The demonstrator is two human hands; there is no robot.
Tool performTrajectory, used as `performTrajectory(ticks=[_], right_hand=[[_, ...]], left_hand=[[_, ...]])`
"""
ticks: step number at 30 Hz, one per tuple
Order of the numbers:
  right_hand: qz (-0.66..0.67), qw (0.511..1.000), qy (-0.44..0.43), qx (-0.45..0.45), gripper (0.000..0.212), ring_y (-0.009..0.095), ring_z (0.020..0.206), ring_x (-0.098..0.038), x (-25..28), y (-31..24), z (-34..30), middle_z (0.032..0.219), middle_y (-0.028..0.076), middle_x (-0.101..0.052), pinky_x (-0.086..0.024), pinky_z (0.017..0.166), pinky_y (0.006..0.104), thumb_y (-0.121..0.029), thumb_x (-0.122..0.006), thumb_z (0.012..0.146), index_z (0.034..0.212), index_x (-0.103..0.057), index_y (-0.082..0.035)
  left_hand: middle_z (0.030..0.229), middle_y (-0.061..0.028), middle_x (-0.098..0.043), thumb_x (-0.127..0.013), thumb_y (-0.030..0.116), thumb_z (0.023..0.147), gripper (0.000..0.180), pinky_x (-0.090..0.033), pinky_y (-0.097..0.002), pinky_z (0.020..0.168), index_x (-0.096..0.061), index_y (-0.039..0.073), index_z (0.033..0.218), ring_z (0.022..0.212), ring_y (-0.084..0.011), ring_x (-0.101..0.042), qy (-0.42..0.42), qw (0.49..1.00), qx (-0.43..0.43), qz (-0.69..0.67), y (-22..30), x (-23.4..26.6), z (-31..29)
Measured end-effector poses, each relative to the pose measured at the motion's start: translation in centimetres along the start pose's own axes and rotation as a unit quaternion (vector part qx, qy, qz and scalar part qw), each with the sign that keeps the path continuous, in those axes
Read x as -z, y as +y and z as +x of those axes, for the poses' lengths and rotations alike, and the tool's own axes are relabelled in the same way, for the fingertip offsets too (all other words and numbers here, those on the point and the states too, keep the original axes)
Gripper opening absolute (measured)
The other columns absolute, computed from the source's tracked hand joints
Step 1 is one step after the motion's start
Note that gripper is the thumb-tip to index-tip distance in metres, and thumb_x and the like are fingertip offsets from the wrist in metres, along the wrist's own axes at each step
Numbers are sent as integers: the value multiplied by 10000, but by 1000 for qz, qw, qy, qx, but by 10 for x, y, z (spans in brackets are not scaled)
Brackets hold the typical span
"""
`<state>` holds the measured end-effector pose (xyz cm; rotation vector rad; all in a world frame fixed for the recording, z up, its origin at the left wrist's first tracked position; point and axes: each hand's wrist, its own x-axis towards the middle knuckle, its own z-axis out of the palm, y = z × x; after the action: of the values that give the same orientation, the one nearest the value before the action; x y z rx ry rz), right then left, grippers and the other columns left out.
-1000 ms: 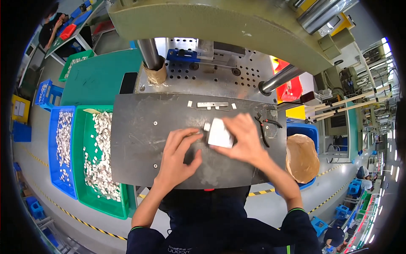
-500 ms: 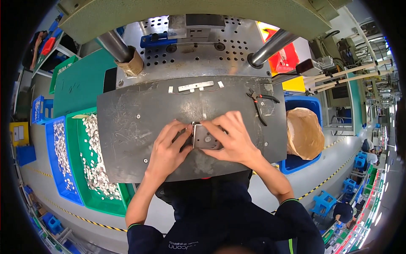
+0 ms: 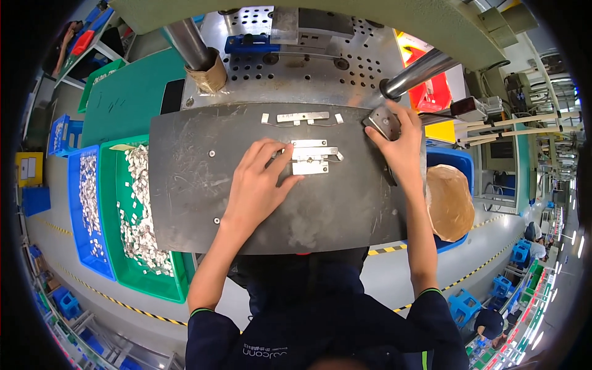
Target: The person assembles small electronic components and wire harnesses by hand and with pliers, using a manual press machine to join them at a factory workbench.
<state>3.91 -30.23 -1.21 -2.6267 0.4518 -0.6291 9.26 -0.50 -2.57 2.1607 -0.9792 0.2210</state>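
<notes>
A dark metal block with holes (image 3: 383, 124) is gripped by the fingers of my right hand (image 3: 402, 145), over the far right of the grey work board. My left hand (image 3: 262, 182) rests nearer the middle, its fingers apart, the index fingertip touching or very close to the left end of a small silver metal assembly (image 3: 310, 158). This assembly has a flat plate with a bar across it and a bent tab at its right. Beyond it lies a long thin silver metal strip (image 3: 302, 116) with small tabs at both ends. Pliers are mostly hidden under my right hand.
Past the board (image 3: 185, 209) stands a perforated steel press bed (image 3: 296, 86) between two round posts. Green (image 3: 183, 280) and blue (image 3: 110, 265) bins of small metal pieces sit at left. To the right, a blue bin (image 3: 453, 157) holds a brown paper-lined bundle (image 3: 450, 203).
My right hand has carried the dark block from the board's near middle to its far right. The silver assembly now shows in the middle. My left hand has moved farther from me and opened.
</notes>
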Motion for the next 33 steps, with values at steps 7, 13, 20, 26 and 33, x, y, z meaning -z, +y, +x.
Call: performTrajectory(ticks=[7, 13, 20, 26, 33], right_hand=[[88, 959, -110, 247, 307, 282, 1129, -602, -13, -45, -39, 1192, 79, -676, -428, 995, 422, -217, -778, 940, 1233, -774, -123], [181, 940, -134, 255, 313, 256, 917, -659, -31, -29, -28, 977, 77, -716, -488, 867, 376, -75, -802, 887, 1198, -782, -52], [235, 946, -79, 209, 219, 262, 878, -696, -27, -50, -17, 951, 110, -736, -545, 803, 348, -10, -760, 915, 1133, -768, 9], [486, 829, -254, -114, 248, 99, 840, -723, -13, -54, -16, 927, 57, -775, -560, 769, 251, -200, -723, 1045, 1083, -770, 41], [515, 799, -268, -152, 274, 113, 820, -725, 6, -58, -22, 908, 76, -775, -556, 773, 250, -204, -717, 1051, 1076, -766, 63]], left_hand=[[1126, -110, -703, -764, 31, 849, 308, -572, -436, 927, -750, -23, 1151, 1125, -309, -649, -8, 1000, -9, 3, -1, 2, 7], [1126, -121, -714, -672, -99, 801, 371, -587, -420, 914, -749, -23, 1156, 1093, -313, -673, -21, 1000, -12, 6, -11, 3, 3], [1044, -137, -760, -711, -42, 894, 249, -584, -396, 865, -778, -21, 1133, 973, -302, -711, 32, 995, 35, -92, -13, 18, 16], [1003, -93, -813, -760, 115, 995, 227, -547, -249, 839, -799, -7, 1182, 919, -103, -712, -32, 881, 314, -352, -10, 40, 24], [988, -121, -805, -752, 118, 1002, 236, -565, -267, 888, -793, -44, 1169, 931, -143, -744, -57, 837, 320, -440, -8, 41, 19]])
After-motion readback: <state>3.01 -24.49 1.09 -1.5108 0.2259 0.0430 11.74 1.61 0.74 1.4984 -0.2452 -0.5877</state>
